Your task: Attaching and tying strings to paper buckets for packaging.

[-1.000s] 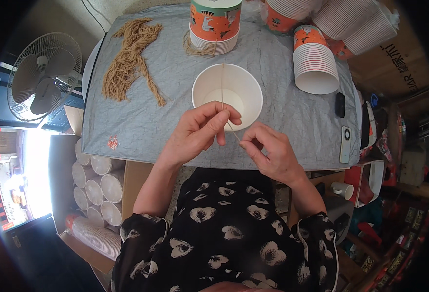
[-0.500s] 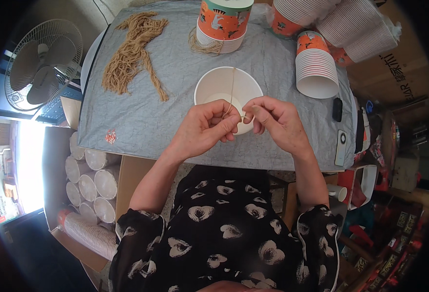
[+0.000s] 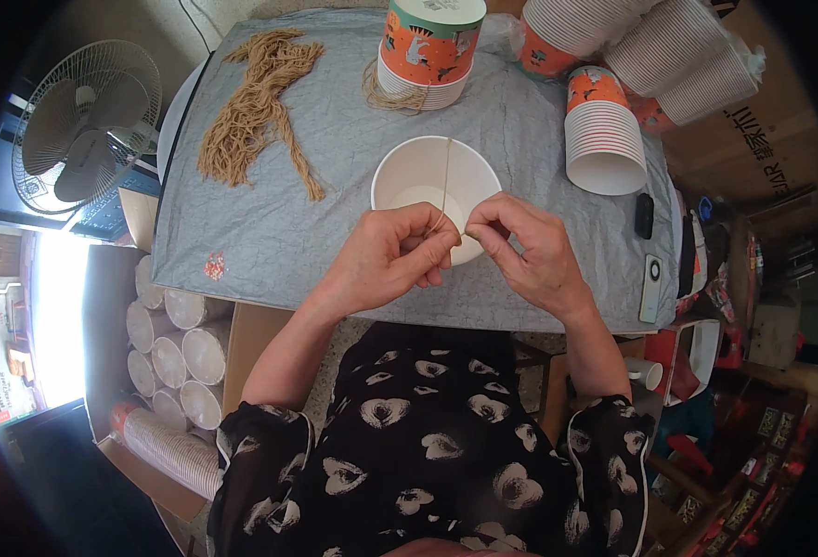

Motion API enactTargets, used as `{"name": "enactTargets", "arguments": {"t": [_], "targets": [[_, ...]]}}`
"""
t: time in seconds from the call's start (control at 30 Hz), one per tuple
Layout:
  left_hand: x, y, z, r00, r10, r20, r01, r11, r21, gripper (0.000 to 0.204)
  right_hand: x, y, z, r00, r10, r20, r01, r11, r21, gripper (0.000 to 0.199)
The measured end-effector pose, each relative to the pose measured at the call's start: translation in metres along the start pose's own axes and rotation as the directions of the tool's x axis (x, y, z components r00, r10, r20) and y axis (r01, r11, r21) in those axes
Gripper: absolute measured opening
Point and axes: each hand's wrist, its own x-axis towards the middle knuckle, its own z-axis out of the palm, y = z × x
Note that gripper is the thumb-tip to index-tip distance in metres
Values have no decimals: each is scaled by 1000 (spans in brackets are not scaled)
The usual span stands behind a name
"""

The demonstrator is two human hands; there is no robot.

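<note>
A white paper cup (image 3: 423, 181) stands upright on the grey cloth of the table (image 3: 270, 232). A thin tan string (image 3: 446, 176) runs across its mouth from the far rim to the near rim. My left hand (image 3: 386, 260) pinches the near end of the string at the cup's front edge. My right hand (image 3: 525, 251) is right beside it, fingertips closed at the same spot on the rim; whether it grips the string or the rim I cannot tell.
A bundle of tan strings (image 3: 256, 107) lies at the table's far left. Orange patterned cups (image 3: 428, 46) stand behind, with stacks of cups (image 3: 604, 139) at the right. A remote (image 3: 651, 288) and a small black device (image 3: 644, 215) lie near the right edge. A fan (image 3: 84, 139) and boxed cups (image 3: 172, 357) are left.
My right hand has moved up from the table's front edge to meet my left hand at the cup's near rim. The cup has stayed in place.
</note>
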Motion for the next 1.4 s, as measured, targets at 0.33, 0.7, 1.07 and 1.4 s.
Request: {"name": "enactTargets", "arguments": {"t": [0.33,0.7,1.07,1.4], "targets": [[2,4,-2,1000,-5,-27,6,1000,28,19,2,3,4,1000,-14,-6,14,997,73,14],[1,15,-4,997,-15,72,4,988,152,21,20,-7,4,930,-300,-210,290,954,-80,10],[13,-10,-15,991,120,60,-126,987,102,24,32,14,4,997,-62,-47,69,984,165,6],[30,-22,-22,995,100,4,-100,994,40,19,26,26,7,991,129,31,-132,933,336,7]]}}
